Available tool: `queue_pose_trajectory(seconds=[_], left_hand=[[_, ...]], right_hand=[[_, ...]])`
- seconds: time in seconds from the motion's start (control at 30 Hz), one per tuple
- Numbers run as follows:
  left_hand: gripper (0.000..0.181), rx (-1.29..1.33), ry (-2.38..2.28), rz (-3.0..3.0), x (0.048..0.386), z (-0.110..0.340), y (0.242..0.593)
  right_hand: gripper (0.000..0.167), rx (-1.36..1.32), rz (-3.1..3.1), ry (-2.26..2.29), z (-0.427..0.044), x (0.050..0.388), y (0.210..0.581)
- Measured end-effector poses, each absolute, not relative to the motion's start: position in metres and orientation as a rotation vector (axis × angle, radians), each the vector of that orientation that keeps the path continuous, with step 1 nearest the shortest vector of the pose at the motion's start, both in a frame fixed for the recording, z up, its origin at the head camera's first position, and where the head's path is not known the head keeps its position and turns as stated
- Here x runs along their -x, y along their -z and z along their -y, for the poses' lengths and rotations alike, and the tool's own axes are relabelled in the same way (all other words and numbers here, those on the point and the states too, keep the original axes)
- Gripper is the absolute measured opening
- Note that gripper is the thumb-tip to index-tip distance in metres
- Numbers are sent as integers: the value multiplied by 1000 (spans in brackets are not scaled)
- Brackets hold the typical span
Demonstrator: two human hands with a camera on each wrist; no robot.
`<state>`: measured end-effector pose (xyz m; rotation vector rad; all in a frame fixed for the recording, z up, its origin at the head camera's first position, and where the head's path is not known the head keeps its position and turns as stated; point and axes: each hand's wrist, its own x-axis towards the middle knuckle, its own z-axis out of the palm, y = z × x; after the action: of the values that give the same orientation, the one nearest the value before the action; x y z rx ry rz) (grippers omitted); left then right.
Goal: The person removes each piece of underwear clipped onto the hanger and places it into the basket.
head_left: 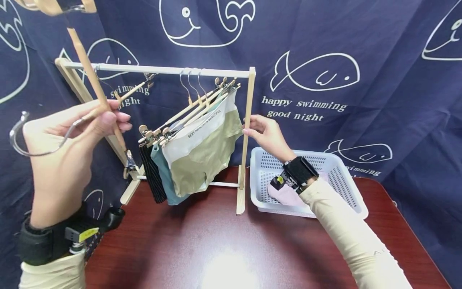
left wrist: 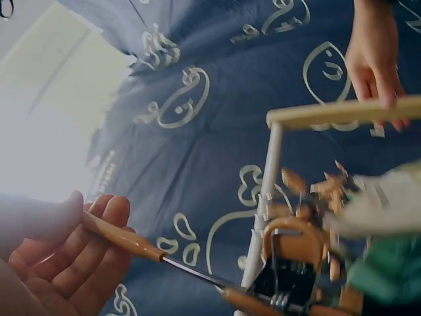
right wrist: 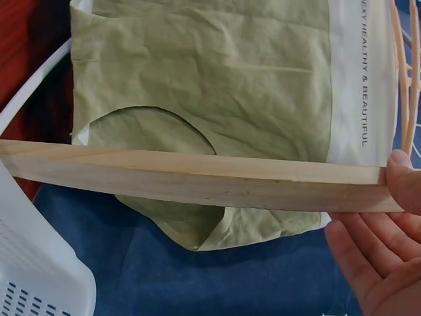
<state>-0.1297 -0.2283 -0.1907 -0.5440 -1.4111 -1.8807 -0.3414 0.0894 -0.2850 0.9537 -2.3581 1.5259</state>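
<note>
My left hand pinches a wooden clip hanger between thumb and fingers. Its metal hook points back past the wrist, and one clip is at the lower end. Nothing hangs from this hanger. My right hand holds the right wooden post of a small clothes rack, thumb on one side and fingers on the other. Beside that post hang green underpants with a white lettered waistband. Behind them are a teal garment and a black striped one, each on clip hangers.
A bare clip hanger hangs further left on the rack's white rail. Right of the rack, a white-blue plastic basket holds a pink cloth. Both stand on a reddish-brown table before a blue fish-patterned curtain.
</note>
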Motion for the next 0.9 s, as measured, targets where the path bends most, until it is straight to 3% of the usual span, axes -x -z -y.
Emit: queue_pose_trajectory(seconds=[0.4, 0.9], left_hand=[[18, 497, 1929, 1659, 161, 276, 220], [30, 266, 1922, 1952, 184, 308, 271]], right_hand=[[28, -916, 2333, -1482, -85, 340, 288], [29, -930, 2298, -1476, -87, 340, 289]])
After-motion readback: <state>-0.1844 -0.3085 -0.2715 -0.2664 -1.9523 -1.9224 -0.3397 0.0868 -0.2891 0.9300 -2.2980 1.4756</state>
